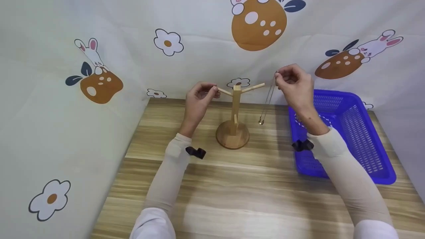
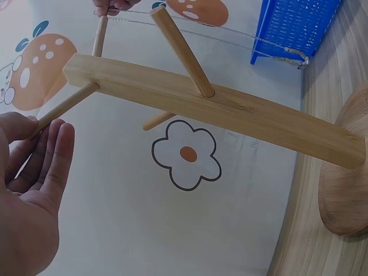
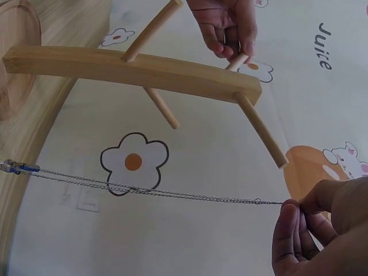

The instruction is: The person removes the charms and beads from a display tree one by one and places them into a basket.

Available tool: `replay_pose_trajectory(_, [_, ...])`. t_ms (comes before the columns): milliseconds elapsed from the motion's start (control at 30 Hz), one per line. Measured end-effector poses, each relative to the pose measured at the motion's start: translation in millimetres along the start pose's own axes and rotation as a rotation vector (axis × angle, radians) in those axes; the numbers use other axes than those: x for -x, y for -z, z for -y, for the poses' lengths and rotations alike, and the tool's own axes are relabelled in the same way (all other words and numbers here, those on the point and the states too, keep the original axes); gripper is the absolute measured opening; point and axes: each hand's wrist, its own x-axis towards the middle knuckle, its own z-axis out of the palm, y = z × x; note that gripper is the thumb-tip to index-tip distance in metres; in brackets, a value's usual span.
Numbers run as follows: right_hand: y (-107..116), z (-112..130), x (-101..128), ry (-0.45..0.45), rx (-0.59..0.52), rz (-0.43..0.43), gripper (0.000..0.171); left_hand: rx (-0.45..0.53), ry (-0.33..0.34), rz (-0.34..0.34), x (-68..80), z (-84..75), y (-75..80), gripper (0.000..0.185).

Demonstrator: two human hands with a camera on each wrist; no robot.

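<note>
A wooden peg stand (image 1: 235,106) with a round base (image 1: 232,141) stands upright on the table, thin pegs branching from its post. My left hand (image 1: 200,99) pinches the end of its upper left peg (image 2: 69,109) between thumb and fingers. To the right of the stand, my right hand (image 1: 296,87) pinches a fine silver necklace (image 3: 172,194) at the top of its chain. Its doubled chain hangs down, with a small pendant (image 1: 261,122) at the bottom. The upper right peg (image 3: 261,131) is bare, close to the right hand.
A blue plastic basket (image 1: 375,142) sits at the right, under my right forearm, with a beaded strand (image 1: 327,120) inside. Behind the wood-grain table (image 1: 232,189) hangs a pale cloth (image 1: 199,63) printed with rabbits and flowers, also covering both sides.
</note>
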Motion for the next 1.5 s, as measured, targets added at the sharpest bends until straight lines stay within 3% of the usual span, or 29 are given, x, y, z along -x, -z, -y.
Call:
replay_pose_trajectory(533, [39, 15, -16, -0.01, 0.162, -0.085, 0.014, -0.003, 0.026, -0.012, 0.9, -0.5, -1.9, 0.015])
replay_pose_trajectory(700, [56, 20, -17, -0.013, 0.167, -0.125, 0.008, 0.007, 0.032, -0.016, 1.1, -1.3, -2.5, 0.013])
replay_pose_trajectory(967, [83, 24, -23, -0.005, 0.051, -0.175, 0.006, 0.022, 0.017, -0.015, 1.2, 0.6, -1.6, 0.014])
replay_pose_trajectory(1200, [102, 30, -23, -0.033, 0.13, -0.241, 0.019, 0.036, 0.003, -0.013, 0.7, 1.6, -1.4, 0.012])
replay_pose_trajectory(1500, [122, 28, -21, -0.094, 0.188, -0.241, 0.016, 0.04, 0.011, -0.016, 1.0, 1.5, -1.7, 0.013])
